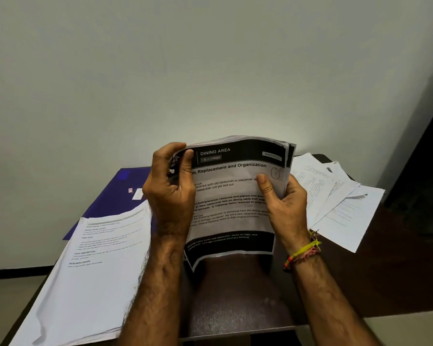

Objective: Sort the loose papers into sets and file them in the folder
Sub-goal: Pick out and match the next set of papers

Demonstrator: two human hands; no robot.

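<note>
Head view: both hands, left hand (170,191) and right hand (284,203), hold the thin, limp paper set (232,196) above the table (235,303), fingers clamped on opposite side edges; support both edges to prevent sagging or creasing.

A small sheaf of printed papers (235,196), headed "DINING AREA" with black bands at top and bottom, stands nearly upright at frame centre, its sheets bowed. A neat stack of white pages (90,270) lies flat at lower left, overlapping a dark blue folder (115,191) behind it. Loose sheets (340,201) lie fanned and overlapping at centre right.
</note>
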